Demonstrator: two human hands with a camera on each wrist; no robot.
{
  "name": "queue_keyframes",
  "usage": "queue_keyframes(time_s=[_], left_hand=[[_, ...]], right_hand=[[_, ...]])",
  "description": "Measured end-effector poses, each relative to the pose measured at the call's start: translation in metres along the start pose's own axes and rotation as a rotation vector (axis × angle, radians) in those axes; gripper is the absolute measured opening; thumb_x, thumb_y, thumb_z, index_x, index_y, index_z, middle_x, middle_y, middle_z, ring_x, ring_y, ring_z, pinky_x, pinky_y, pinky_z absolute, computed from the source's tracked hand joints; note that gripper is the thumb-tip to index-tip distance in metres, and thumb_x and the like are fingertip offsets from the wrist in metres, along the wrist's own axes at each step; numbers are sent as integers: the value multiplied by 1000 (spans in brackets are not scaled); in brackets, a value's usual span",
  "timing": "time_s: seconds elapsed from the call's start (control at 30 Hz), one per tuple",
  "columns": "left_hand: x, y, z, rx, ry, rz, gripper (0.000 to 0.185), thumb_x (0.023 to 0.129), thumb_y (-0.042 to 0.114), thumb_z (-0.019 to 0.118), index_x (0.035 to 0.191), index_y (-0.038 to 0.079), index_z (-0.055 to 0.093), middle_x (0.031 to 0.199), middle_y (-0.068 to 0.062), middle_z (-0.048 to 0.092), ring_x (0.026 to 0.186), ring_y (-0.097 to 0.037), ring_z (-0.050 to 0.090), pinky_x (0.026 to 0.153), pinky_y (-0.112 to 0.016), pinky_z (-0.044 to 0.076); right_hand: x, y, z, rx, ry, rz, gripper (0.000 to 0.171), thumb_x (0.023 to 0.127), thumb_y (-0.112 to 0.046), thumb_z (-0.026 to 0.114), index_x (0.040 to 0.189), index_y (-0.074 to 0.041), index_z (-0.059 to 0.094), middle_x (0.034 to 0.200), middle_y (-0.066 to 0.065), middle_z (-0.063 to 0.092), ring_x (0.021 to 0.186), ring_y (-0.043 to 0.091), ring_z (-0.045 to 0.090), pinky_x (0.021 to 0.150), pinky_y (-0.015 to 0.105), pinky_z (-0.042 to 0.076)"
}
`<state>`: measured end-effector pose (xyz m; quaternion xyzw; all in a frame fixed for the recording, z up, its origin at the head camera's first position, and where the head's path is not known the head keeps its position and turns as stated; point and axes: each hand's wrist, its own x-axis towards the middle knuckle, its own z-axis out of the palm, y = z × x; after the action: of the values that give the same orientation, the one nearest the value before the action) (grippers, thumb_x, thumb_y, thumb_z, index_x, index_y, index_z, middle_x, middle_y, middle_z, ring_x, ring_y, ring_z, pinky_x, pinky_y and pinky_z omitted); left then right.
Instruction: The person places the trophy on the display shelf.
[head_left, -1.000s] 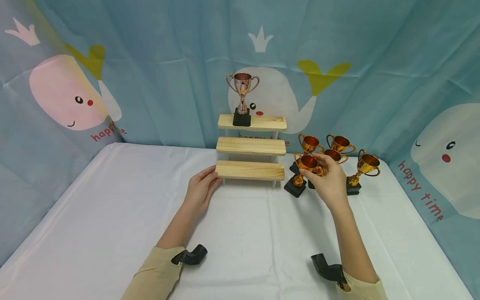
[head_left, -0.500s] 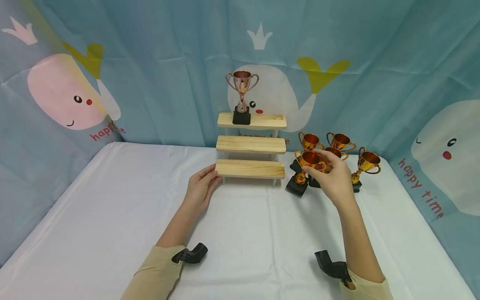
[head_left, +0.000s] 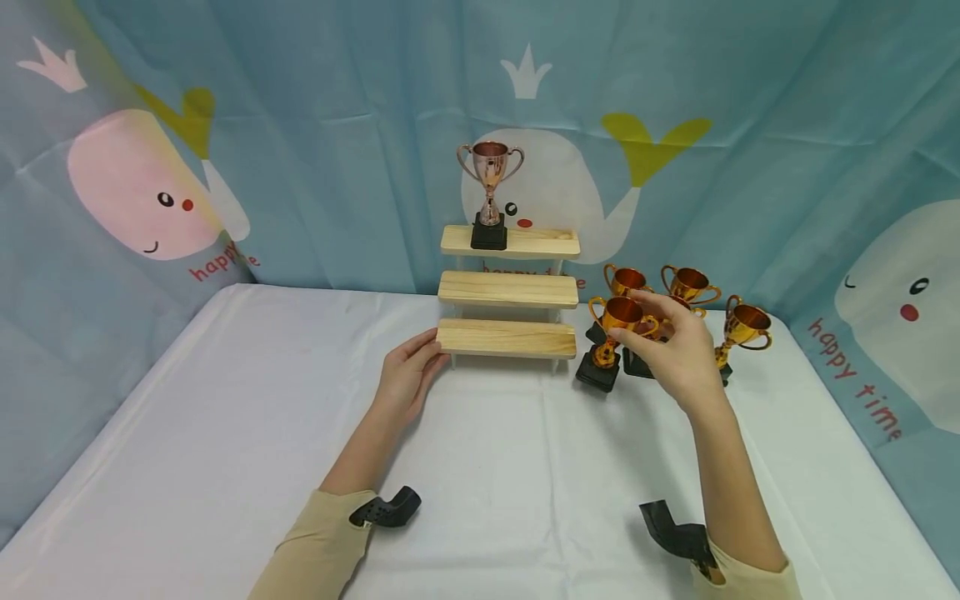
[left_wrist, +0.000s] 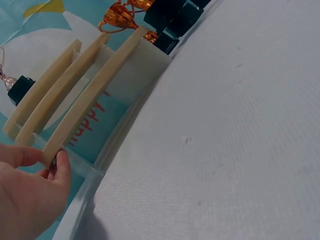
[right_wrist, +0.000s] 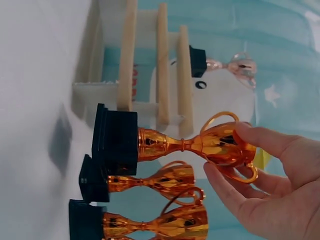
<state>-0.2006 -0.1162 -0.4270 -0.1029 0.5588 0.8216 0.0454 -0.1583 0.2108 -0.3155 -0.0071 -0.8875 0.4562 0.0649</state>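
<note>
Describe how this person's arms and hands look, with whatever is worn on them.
The left sleeve and right sleeve are plain beige, ending short of the hands. A bent left black fitting and similar right black fitting jut from their ends. No glove shows on the left hand or right hand.

L hand (head_left: 407, 379) pinching, R hand (head_left: 681, 350) pinching, both forearms (head_left: 360, 454) fwd, angled in, well apart
</note>
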Motion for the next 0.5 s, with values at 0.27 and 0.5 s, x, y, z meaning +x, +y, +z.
queue_keyframes(time_s=[0.27, 0.5], left_hand=[[0, 0, 0, 2, 8, -7, 47, 111, 1, 49, 157, -6, 42, 155, -22, 47, 138, -27, 54, 108, -21, 55], [0, 0, 0, 6, 9, -4, 47, 111, 1, 49, 157, -6, 42, 154, -22, 48, 136, -26, 54, 107, -21, 55]], right_hand=[[5, -12, -10, 35, -32, -30, 64, 98, -18, 79, 155, -4, 52, 157, 23, 50, 148, 48, 43, 121, 64, 41], [14, -22, -19, 17, -84, -80, 61, 100, -20, 77, 154, -5, 53, 158, 21, 49, 143, 44, 50, 106, 45, 56]])
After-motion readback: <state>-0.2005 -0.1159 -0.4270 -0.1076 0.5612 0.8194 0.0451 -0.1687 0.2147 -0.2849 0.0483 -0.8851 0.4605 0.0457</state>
